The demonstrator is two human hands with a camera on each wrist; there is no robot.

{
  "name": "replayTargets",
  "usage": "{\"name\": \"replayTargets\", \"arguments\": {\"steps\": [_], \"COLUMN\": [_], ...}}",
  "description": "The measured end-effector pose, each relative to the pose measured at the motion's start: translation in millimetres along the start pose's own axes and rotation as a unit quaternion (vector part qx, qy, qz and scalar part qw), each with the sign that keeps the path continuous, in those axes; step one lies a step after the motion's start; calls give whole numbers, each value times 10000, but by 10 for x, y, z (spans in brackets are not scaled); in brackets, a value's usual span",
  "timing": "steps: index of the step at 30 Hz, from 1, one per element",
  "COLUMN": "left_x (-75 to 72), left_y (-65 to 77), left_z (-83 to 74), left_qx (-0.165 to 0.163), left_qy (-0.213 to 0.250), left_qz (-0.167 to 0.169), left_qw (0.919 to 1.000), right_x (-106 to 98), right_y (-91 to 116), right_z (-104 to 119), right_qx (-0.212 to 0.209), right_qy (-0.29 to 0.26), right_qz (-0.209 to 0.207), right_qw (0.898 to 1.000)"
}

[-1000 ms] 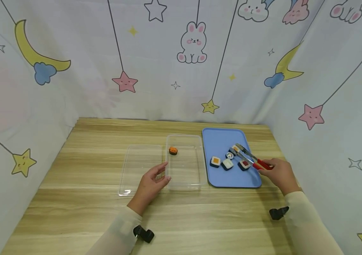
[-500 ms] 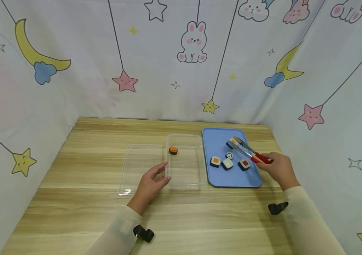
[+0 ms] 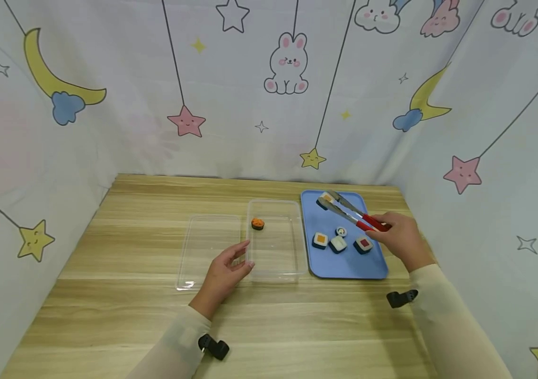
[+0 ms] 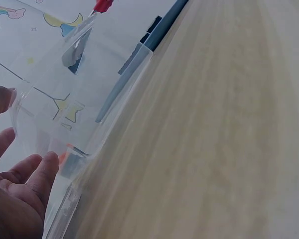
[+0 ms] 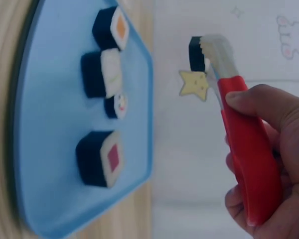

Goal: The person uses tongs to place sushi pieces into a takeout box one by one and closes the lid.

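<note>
My right hand point(image 3: 403, 238) grips red-handled metal tongs point(image 5: 251, 154), which pinch a sushi roll point(image 5: 196, 54) with an orange centre. In the head view that roll appears over the far left part of the blue tray point(image 3: 316, 266); the right wrist view has it lifted above the tray. My left hand point(image 3: 223, 271) rests its fingertips against the left side of a clear plastic box point(image 3: 273, 263), fingers spread along the wall. Inside this box, near its far left corner, sits one orange-topped sushi piece point(image 3: 257, 224).
Several sushi pieces stay on the tray: an orange-centred one point(image 3: 320, 240), a white-topped one point(image 3: 338, 243), a small round one point(image 3: 341, 231) and a red-centred one point(image 3: 363, 244). A clear lid point(image 3: 209, 237) lies left of the box. A patterned cloth point(image 3: 235, 152) hangs behind the wooden table point(image 3: 150, 237).
The right hand has moved left and away from me with the tongs, lifting the orange-centred sushi roll from beside the small round one. The left hand stays against the box.
</note>
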State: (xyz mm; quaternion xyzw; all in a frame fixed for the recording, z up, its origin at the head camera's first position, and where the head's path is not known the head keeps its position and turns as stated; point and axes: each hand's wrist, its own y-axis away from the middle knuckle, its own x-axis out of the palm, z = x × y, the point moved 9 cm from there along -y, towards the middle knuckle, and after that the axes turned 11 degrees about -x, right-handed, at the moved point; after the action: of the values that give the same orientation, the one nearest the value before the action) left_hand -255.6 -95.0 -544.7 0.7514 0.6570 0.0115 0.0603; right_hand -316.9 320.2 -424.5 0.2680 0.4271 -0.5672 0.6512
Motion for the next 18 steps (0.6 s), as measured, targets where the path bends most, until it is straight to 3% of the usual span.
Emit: {"name": "replayTargets", "arguments": {"steps": [15,18], "left_x": [8,5], "left_y": [12,4], "left_z": [-10,-10], "left_qx": [-52,-54], "left_qy": [20,4], "left_qz": [-38,-48], "left_qw": [10000,10000], "right_x": [249,291], "right_y": [-227,-270], "right_z": [523,661], "right_qx": [-645,-1007], "right_qy": [-460,-110], "right_qz": [172,67], "right_qw": [9967,9948]}}
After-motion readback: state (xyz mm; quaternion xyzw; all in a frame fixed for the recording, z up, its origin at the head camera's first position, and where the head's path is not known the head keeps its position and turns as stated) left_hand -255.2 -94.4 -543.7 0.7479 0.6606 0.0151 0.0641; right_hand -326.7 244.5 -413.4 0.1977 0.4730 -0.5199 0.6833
